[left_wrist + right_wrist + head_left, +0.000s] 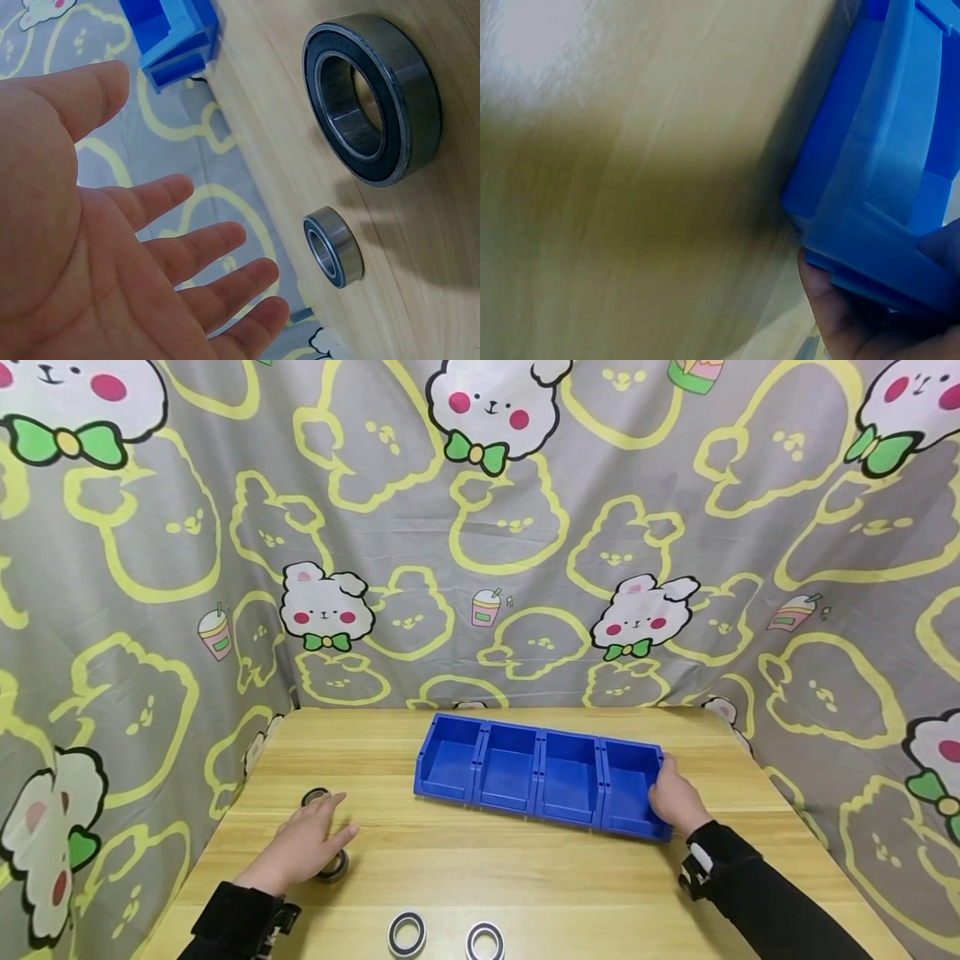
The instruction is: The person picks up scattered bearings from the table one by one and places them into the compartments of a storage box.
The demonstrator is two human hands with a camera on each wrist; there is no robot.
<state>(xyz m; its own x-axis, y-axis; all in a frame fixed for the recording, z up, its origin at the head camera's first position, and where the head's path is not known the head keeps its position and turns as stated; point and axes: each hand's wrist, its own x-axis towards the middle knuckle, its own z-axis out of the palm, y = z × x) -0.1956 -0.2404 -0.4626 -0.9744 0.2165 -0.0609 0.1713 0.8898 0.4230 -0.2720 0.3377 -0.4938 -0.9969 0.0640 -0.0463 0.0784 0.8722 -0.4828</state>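
Observation:
A row of blue plastic bins (567, 777) with open tops sits on the table, angled slightly. At its right end my right hand (678, 800) grips the end wall; in the right wrist view the fingers (829, 307) curl under the blue edge. My left hand (294, 847) hovers with spread fingers over two ball bearings, holding nothing. Partly hidden by it are the nearer bearing (342, 867) and the farther bearing (309, 796). The left wrist view shows the bearings, one larger-looking (420, 112) and one smaller-looking (346, 247), standing apart from the fingers.
Two more bearings lie near the front of the wooden table (600, 893), one bearing (393, 935) left of the other bearing (472, 945). Patterned grey curtain (420, 543) encloses the back and both sides of the table.

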